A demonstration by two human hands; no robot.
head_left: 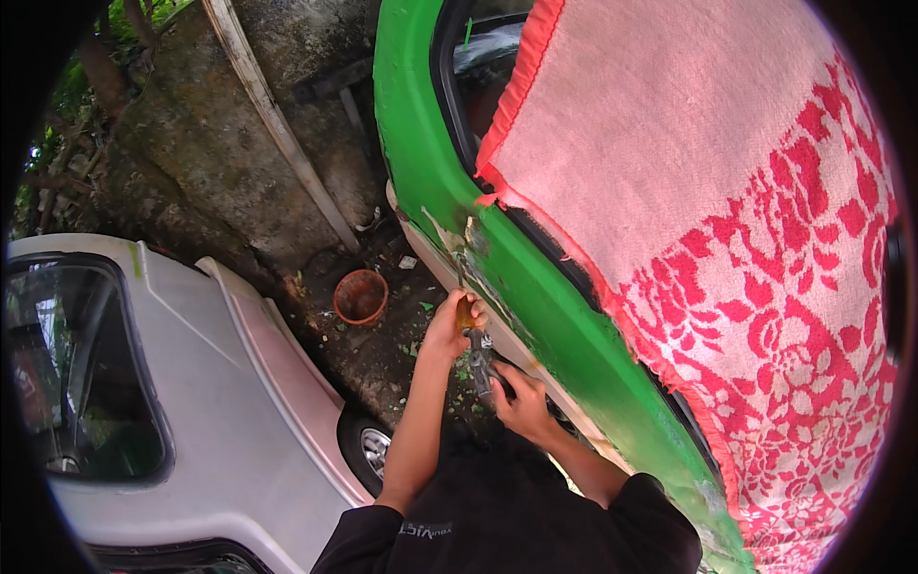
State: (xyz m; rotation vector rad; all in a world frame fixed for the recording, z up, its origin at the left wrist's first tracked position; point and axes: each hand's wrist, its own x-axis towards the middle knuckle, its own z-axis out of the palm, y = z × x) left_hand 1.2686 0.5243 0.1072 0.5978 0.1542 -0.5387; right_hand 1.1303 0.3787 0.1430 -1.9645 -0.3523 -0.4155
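My left hand [448,327] is closed around the amber handle of a screwdriver [465,313]. Its thin shaft points up and away toward a scraped patch [473,235] on the side of a green car [535,263], where paint has come off in bare, pale strips. Whether the tip touches the metal I cannot tell. My right hand [523,402] grips a dark grey metal tool [480,362], its exact kind unclear. The upper end of that tool lies close by the butt of the screwdriver handle.
A pink and red flowered towel [688,172] covers the car's roof and windows on the right. At left stands a silver car [210,383] with its wheel [368,445] near my left arm. On the littered ground sits a reddish-brown pot [361,297]; a long board [277,124] leans beyond.
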